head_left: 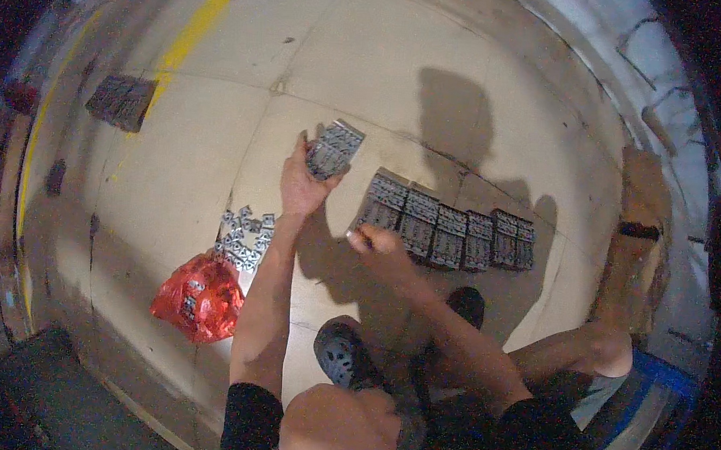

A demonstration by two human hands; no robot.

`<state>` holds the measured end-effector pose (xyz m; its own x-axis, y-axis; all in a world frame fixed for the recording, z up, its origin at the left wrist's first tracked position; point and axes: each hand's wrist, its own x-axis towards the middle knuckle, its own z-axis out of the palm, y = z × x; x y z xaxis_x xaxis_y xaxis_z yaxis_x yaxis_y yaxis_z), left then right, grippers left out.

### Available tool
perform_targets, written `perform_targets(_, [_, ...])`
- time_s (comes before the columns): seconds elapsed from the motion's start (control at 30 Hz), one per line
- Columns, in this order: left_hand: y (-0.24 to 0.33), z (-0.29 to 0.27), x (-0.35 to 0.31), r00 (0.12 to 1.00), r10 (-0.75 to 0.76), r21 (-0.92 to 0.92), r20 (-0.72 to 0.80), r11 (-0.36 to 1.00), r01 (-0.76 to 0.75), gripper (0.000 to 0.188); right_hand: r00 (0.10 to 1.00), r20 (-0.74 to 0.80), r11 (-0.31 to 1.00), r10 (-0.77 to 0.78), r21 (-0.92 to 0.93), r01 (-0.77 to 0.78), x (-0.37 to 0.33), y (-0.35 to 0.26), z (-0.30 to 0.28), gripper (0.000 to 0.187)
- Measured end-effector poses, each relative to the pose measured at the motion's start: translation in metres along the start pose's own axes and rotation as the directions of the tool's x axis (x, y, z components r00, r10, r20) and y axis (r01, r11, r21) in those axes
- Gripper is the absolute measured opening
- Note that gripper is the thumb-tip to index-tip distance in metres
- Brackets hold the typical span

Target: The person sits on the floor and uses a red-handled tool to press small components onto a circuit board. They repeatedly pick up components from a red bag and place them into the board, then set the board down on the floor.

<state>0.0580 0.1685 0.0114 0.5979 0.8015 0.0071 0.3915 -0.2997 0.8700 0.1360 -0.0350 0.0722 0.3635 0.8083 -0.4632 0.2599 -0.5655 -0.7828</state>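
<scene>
My left hand is wrapped round a grey metal block with slots and small holes in its face, raised over the floor. A row of similar grey blocks lies side by side on the floor to the right. Just in front of the near end of the row's leftmost block, my right hand is closed, thumb and fingers pressed together. Whatever it may hold is too small to make out. Left of my left forearm, small shiny metal plates are scattered beside a red plastic bag with more plates in it.
Another dark grey stack of blocks rests near the yellow floor line at the far left. Cardboard lies along the right side. My shoe is close below the row. A dark mat-like shape is at the lower left.
</scene>
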Motion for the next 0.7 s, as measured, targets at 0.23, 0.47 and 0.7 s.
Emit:
perform_targets(0.23, [0.004,0.021,-0.064,0.974,-0.045,0.101,-0.223,0.993,0.069,0.105,0.987,0.119,0.975,-0.111,-0.181,0.132,-0.021,-0.014,-0.015,0.018])
perform_targets(0.47, [0.007,0.031,-0.165,0.915,-0.261,-0.026,-0.307,0.964,0.266,0.107,0.948,0.006,0.888,-0.32,-0.347,0.302,-0.011,-0.068,-0.031,0.018])
perform_targets(0.7, [0.013,0.054,-0.24,0.791,-0.508,-0.247,-0.34,0.86,0.446,0.092,0.935,0.108,0.897,-0.339,-0.263,0.356,-0.019,-0.099,0.0,0.021])
